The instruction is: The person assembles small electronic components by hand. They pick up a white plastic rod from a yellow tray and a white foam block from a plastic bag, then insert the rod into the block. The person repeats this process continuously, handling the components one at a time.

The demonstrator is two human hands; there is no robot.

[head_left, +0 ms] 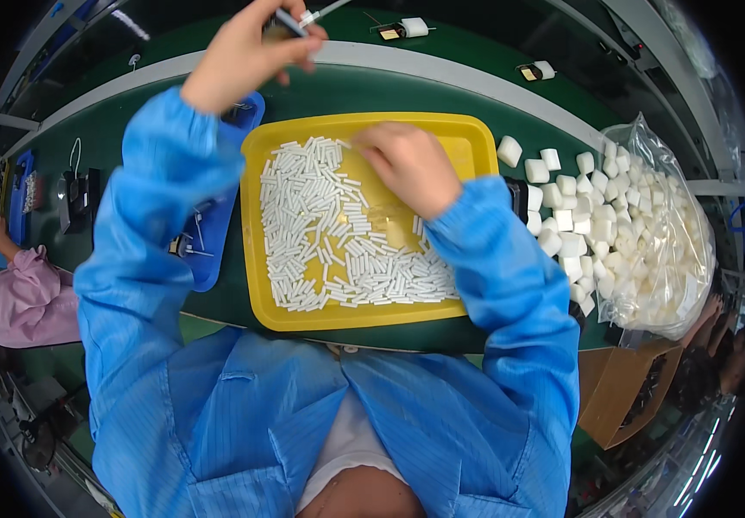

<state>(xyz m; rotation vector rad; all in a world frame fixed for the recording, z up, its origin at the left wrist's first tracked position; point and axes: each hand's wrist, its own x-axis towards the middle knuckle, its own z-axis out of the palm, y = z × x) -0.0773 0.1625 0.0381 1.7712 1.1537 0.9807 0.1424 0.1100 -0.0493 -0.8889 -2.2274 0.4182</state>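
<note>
My left hand [251, 47] is raised beyond the yellow tray [368, 322], closed on a slim dark part [290, 23] with a white piece and a pale wire-like end. Its exact kind is unclear. Over the upper middle of the tray is my right hand [411, 166], fingers bent and drawn together. A white piece shows by its fingertips, but whether it is gripped cannot be made out. Many short white tubes [303, 207] lie loose in the tray, heaped on the left and along the near side.
White foam-like blocks [575, 220] spill from a clear plastic bag [687, 285] on the right. A blue tray [208, 268] with small parts lies under my left arm. Two small assemblies with white blocks [414, 28] [544, 70] sit on the far green strip. Another person's pink sleeve [27, 298] shows left.
</note>
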